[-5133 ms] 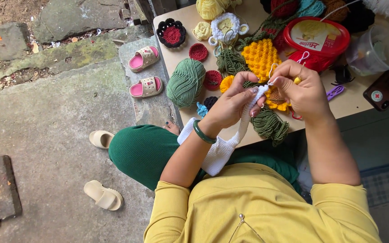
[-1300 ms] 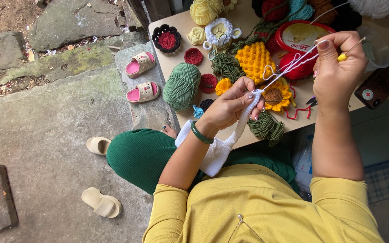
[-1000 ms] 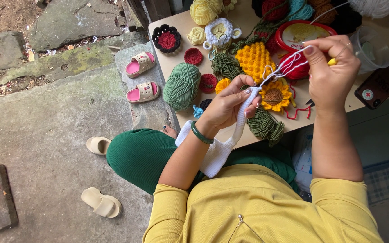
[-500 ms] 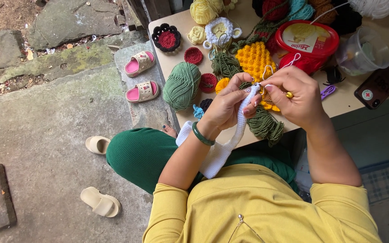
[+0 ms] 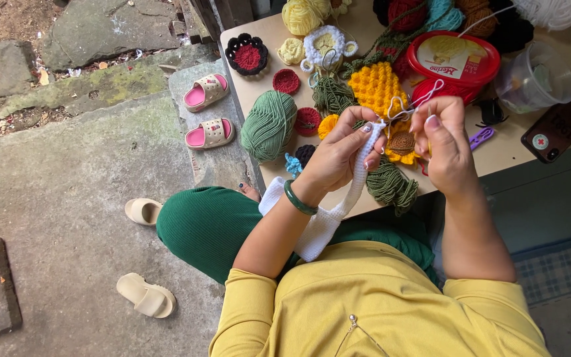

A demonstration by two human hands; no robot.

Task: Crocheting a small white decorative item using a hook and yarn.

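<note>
Centre of frame: left hand (image 5: 338,155) pinching the top end of a white crocheted strip (image 5: 328,215), kept taut for working. Right hand (image 5: 445,145) closed on a thin white yarn strand (image 5: 424,96), close beside. Green yarn ball (image 5: 269,125) parked left on the table (image 5: 497,155), within reach.

two pink sandals (image 5: 209,112), two cream slides (image 5: 145,254), one green yarn ball (image 5: 269,125)

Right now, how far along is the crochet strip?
Done: a long white strip hangs past the left wrist to the lap. In hand: left hand pinches its top end, right hand works white yarn there. Left: yarn runs uncut toward the table's far side, so the end isn't finished.
</note>
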